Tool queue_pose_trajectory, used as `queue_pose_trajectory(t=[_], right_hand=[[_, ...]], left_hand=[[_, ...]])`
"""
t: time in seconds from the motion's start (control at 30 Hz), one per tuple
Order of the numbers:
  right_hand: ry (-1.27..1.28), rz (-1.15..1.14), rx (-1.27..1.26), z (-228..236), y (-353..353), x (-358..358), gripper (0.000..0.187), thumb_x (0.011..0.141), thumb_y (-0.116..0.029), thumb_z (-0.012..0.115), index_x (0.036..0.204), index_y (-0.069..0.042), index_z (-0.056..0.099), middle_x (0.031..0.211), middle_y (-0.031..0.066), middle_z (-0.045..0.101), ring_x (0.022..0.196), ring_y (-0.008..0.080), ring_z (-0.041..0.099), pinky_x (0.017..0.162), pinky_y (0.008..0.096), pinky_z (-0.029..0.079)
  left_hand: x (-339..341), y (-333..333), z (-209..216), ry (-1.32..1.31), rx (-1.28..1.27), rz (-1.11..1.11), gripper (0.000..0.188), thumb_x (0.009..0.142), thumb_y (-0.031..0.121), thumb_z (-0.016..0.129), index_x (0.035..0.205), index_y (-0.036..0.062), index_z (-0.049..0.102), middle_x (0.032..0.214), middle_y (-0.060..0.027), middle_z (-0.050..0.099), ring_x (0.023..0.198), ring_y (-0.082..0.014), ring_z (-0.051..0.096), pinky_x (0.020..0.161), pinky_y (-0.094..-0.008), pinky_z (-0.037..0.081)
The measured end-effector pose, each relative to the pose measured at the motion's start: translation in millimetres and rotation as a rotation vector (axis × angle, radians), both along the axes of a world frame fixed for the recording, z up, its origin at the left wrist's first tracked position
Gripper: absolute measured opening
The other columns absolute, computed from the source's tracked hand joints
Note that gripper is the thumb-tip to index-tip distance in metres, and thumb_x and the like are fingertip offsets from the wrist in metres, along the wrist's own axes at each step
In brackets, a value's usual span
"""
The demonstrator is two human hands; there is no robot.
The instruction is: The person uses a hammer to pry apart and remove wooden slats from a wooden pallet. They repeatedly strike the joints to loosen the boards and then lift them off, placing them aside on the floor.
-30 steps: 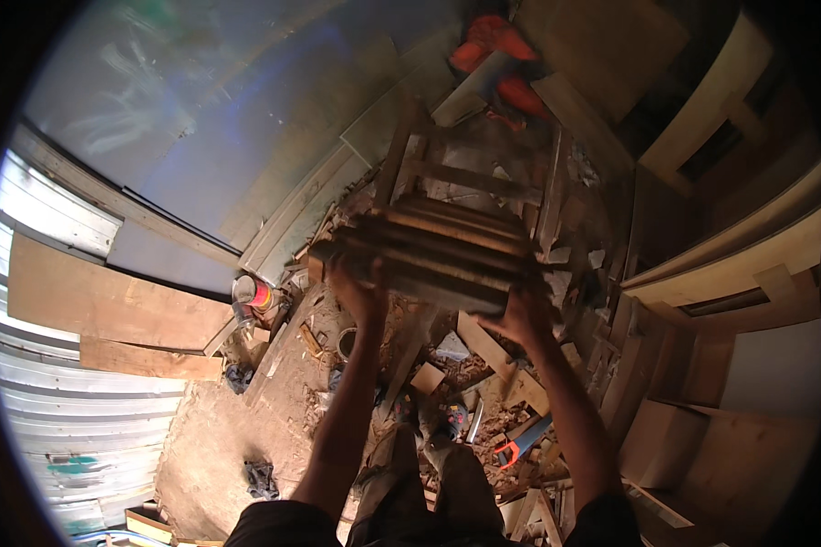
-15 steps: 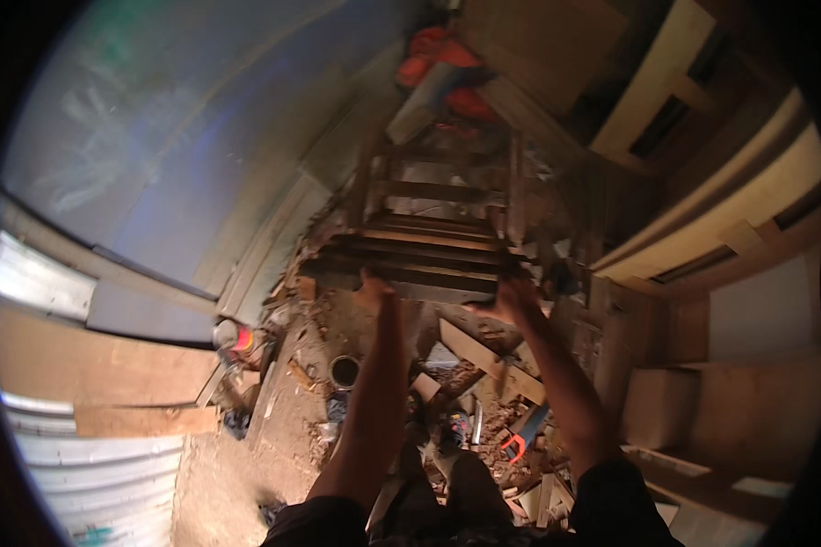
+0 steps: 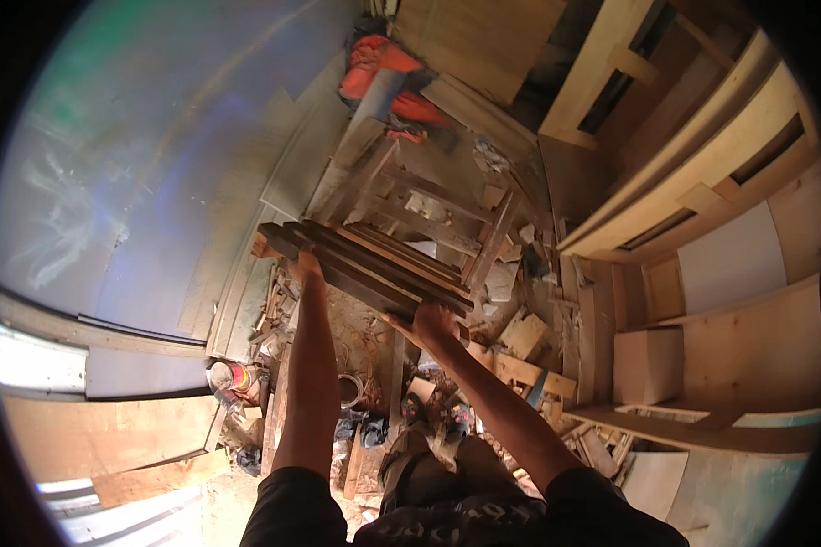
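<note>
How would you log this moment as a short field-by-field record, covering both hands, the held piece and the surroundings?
Left hand: grips the near slat of the slatted wooden piece, toward its left end
Right hand: grips the same piece toward its right end
Held piece: dark parallel slats, slanting from upper left to lower right
Beyond it: wooden frame; orange-red fabric
Left side: large blue-grey panel; can with red-and-yellow label
Unclear: undersides of the slats

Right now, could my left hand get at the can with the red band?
Probably not: your left hand is taken up holding the wooden slats, well apart from the can.
</note>
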State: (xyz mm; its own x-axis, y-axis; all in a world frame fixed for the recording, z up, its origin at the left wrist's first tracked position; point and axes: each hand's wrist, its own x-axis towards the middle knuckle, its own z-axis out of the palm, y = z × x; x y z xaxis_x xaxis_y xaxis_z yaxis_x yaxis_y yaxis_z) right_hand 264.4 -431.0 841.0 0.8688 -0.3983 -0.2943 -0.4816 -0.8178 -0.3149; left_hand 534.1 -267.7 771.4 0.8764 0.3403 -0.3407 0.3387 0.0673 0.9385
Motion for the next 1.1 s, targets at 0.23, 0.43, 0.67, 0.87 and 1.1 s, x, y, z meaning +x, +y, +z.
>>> queue_pose_trajectory(t=[0.23,0.43,0.67,0.87,1.1], right_hand=[[-0.106,0.119,0.090,9.9,-57.9,-10.5,0.095,0.078,-0.081,0.055,0.112,0.008,0.061,0.104,0.0287,0.066,0.100,0.0413,0.067,0.088,0.0483,0.055],[-0.065,0.017,-0.003,36.1,-56.4,-0.9,0.085,0.079,-0.070,0.064,0.127,-0.001,0.056,0.106,0.0252,0.068,0.098,0.0422,0.067,0.089,0.0507,0.054],[0.200,-0.046,0.126,58.4,-68.7,9.0,0.086,0.079,-0.072,0.061,0.133,-0.005,0.054,0.124,0.0250,0.061,0.113,0.0391,0.062,0.096,0.0494,0.052],[-0.143,-0.009,-0.001,37.2,-69.3,-1.6,0.073,0.080,-0.067,0.065,0.111,-0.002,0.066,0.092,0.0243,0.069,0.088,0.0408,0.070,0.080,0.0507,0.057],[-0.046,-0.069,-0.009,51.0,-55.8,0.2,0.081,0.079,-0.071,0.064,0.108,0.004,0.065,0.104,0.0246,0.068,0.096,0.0389,0.069,0.085,0.0483,0.056]], left_hand=[[-7.1,-46.2,56.6,0.072,0.074,-0.006,0.065,0.079,0.033,0.075,0.127,-0.0080,0.058,0.128,-0.0236,0.062,0.114,-0.0362,0.060,0.098,-0.0431,0.046],[10.0,-63.0,43.1,0.108,0.120,0.034,0.069,0.083,0.038,0.073,0.132,-0.0067,0.054,0.131,-0.0225,0.060,0.119,-0.0391,0.057,0.103,-0.0453,0.044],[1.2,-71.4,61.3,0.059,0.000,-0.024,0.069,0.086,0.034,0.071,0.138,-0.0061,0.048,0.136,-0.0214,0.056,0.122,-0.0382,0.055,0.103,-0.0461,0.044],[9.9,-72.4,46.3,0.058,0.044,-0.070,0.070,0.087,0.037,0.071,0.138,-0.0047,0.047,0.135,-0.0207,0.057,0.121,-0.0382,0.055,0.103,-0.0461,0.045],[8.5,-65.0,38.4,0.001,-0.025,-0.050,0.067,0.089,0.037,0.070,0.136,-0.0060,0.050,0.134,-0.0220,0.057,0.122,-0.0372,0.055,0.103,-0.0478,0.045]])
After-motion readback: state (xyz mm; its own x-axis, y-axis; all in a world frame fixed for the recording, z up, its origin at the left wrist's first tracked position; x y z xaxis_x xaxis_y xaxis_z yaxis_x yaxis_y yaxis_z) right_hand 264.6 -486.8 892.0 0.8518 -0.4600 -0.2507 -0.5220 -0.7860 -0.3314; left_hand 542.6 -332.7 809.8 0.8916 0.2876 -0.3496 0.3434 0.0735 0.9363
